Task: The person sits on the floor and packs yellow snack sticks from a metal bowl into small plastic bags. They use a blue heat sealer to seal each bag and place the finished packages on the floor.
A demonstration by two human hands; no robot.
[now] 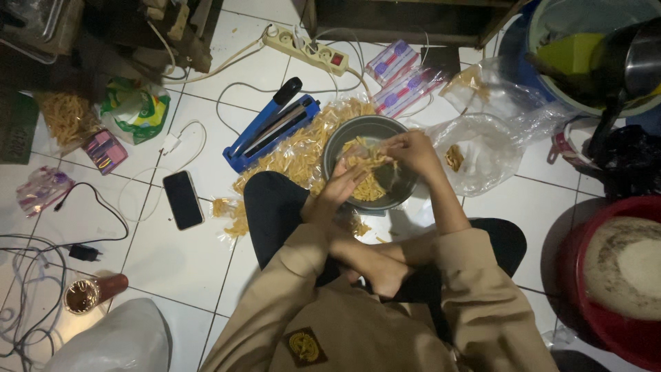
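Observation:
I sit cross-legged on a white tiled floor over a round metal bowl point(344, 138) that holds yellow snack sticks point(370, 189). Above the bowl, my left hand point(337, 187) and my right hand point(415, 150) together hold a small clear bag of sticks point(372, 160). My left fingers pinch its lower edge, and my right fingers grip its upper right side. Whether the bag's mouth is open is hard to tell in the dim light.
A blue heat sealer point(270, 129) lies left of the bowl beside a heap of filled snack packets point(303, 148). A phone point(183, 200), cables, a power strip point(307, 49) and a glass of drink point(89, 293) are at left. A clear plastic bag point(482, 162) and a red basin point(585, 310) are at right.

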